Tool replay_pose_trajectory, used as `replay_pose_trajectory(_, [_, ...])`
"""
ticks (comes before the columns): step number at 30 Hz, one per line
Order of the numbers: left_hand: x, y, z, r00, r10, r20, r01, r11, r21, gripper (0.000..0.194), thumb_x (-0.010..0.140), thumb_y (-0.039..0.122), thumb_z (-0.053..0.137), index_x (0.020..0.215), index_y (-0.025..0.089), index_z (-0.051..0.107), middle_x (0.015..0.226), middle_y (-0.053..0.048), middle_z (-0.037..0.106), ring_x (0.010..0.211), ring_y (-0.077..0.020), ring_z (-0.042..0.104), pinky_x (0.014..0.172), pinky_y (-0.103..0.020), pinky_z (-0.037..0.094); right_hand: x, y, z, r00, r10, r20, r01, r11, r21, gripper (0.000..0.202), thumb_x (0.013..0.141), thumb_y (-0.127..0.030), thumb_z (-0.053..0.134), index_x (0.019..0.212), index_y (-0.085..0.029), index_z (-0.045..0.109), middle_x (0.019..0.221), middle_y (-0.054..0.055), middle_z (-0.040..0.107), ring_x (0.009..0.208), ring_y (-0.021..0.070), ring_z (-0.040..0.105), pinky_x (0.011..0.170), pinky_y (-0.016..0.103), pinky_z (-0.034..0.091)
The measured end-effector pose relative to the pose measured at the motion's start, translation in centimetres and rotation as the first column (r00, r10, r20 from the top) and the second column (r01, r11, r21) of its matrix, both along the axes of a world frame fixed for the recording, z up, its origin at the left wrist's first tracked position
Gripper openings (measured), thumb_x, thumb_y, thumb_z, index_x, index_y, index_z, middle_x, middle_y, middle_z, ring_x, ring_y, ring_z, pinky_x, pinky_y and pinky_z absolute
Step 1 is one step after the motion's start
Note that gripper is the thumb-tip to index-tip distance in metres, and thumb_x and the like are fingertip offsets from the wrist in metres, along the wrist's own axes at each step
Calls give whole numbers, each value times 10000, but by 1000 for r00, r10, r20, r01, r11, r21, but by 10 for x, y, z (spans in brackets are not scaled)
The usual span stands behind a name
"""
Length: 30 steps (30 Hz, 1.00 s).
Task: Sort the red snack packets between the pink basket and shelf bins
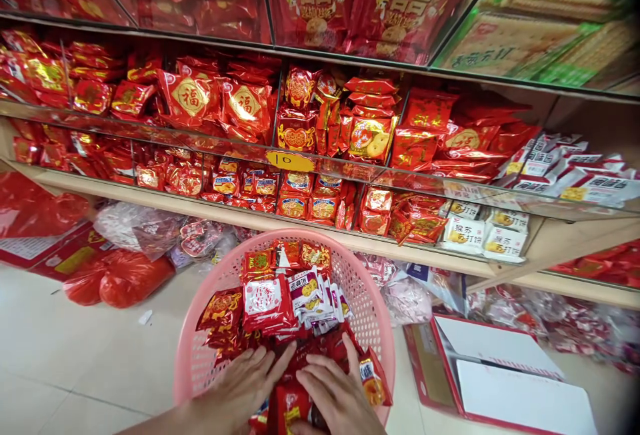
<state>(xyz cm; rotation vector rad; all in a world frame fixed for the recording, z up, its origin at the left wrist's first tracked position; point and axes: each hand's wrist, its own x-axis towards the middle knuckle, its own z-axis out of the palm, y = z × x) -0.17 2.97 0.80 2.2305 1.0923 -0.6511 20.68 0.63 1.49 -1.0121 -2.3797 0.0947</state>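
1. Left hand (245, 378) lies unclenched, fingers extended; right hand (337, 385) spreads over packets (290, 405), its grip unclear.
2. Packets sit inside the basket (184, 352); light, flat-fingered contact should avoid crushing them.

basket (183, 355): pink, hole-patterned. inside: gold-printed packets (220, 312), red ground; white-and-purple packets (306, 292); white-panelled packet (265, 298), red edges, red characters. diamond-marked shelf packets (191, 98): red, gold. price tag (290, 160): yellow, black figures.
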Motion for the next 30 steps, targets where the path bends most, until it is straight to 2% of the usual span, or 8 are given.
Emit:
replay_pose_trajectory(5, [-9, -2, -12, 996, -68, 56, 65, 996, 59, 1278, 654, 91, 759, 1356, 303, -287, 1478, -117, 332, 1369, -312, 273, 1113, -450, 261, -3, 0, -4, 999, -25, -34, 28, 995, 97, 390, 848, -538, 499, 949, -178, 610, 830, -31, 729, 846, 123, 669, 1193, 358, 72])
replay_pose_trajectory(10, [-6, -2, -16, 992, -126, 23, 123, 986, 113, 1280, 652, 142, 781, 1378, 307, -260, 1446, -117, 376, 1350, -316, 314, 1107, -460, 276, -12, -2, -31, 962, -101, -255, 151, 972, 183, 452, 914, -537, 309, 899, -205, 615, 739, -36, 722, 763, 127, 671, 1187, 444, 51])
replay_pose_trajectory(12, [-5, -3, -25, 991, -135, 9, 131, 978, 161, 1272, 646, 107, 765, 1384, 295, -254, 1424, -130, 406, 1327, -317, 356, 1097, -460, 294, -12, -4, -41, 956, -103, -275, 155, 973, 173, 463, 906, -555, 306, 902, -207, 611, 729, -29, 718, 761, 134, 673, 1181, 472, 97])
replay_pose_trajectory(15, [-4, -5, -37, 993, -122, 3, 119, 972, 203, 1262, 627, 92, 754, 1401, 270, -226, 1414, -157, 420, 1325, -329, 361, 1100, -471, 284, -8, -8, -48, 983, -80, -163, 91, 994, 62, 441, 887, -568, 361, 980, -208, 596, 806, -5, 730, 839, 158, 674, 1170, 498, 150])
replay_pose_trajectory(19, [-3, -2, -26, 997, -71, 39, 68, 995, 79, 1216, 626, 197, 759, 1442, 249, -141, 1490, -190, 300, 1367, -378, 262, 1103, -533, 238, -3, -12, -49, 992, -77, -104, 69, 994, -83, 455, 900, -565, 323, 1058, -219, 574, 894, 17, 733, 937, 183, 663, 1169, 502, 144])
replay_pose_trajectory(23, [-4, 2, -7, 998, -56, 24, 56, 998, -25, 1177, 617, 77, 693, 1457, 244, -114, 1507, -179, 271, 1377, -378, 233, 1094, -542, 243, -4, -10, -55, 992, -60, -112, 56, 998, -39, 482, 900, -574, 291, 1033, -214, 582, 863, 11, 734, 904, 172, 669, 1178, 493, 112])
replay_pose_trajectory(27, [-1, 1, -14, 999, -42, 16, 42, 999, 18, 1183, 596, 17, 664, 1458, 271, -107, 1492, -156, 311, 1374, -359, 255, 1094, -516, 259, -12, -8, -75, 959, -151, -240, 182, 976, 115, 392, 957, -396, 252, 898, -234, 604, 695, -34, 707, 749, 149, 680, 1175, 518, 66])
replay_pose_trajectory(30, [3, -1, -19, 1000, -5, 18, 5, 999, 33, 1080, 666, 78, 622, 1464, 275, -79, 1455, -144, 371, 1352, -347, 309, 1086, -508, 275, -23, -6, -92, 925, -215, -313, 271, 951, 148, 397, 954, -335, 253, 803, -241, 609, 633, -42, 688, 683, 150, 679, 1156, 518, 179])
